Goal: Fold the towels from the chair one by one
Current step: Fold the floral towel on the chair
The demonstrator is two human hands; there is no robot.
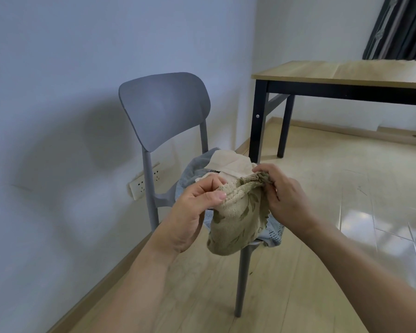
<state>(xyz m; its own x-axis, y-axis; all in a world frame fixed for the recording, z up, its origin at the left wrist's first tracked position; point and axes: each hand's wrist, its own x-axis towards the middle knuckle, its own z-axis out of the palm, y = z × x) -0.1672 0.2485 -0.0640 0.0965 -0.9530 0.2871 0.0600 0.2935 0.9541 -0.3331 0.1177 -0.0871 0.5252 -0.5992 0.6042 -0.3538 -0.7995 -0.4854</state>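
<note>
A beige towel with a leaf pattern (pixel 235 219) hangs bunched in the air above the seat of a grey plastic chair (pixel 165 109). My left hand (pixel 195 207) pinches its upper edge on the left. My right hand (pixel 283 195) grips the gathered upper edge on the right. On the chair seat behind lie more towels: a cream one (pixel 228 162) on top, a grey-blue one (pixel 195 169) beneath it, and a pale printed one (pixel 275 233) hanging off the front edge.
A wooden table with black legs (pixel 341 73) stands to the right behind the chair. A wall socket strip (pixel 143 182) sits low on the wall at left. Dark curtains (pixel 399 27) hang at top right. Glossy light floor (pixel 346 188) spreads around.
</note>
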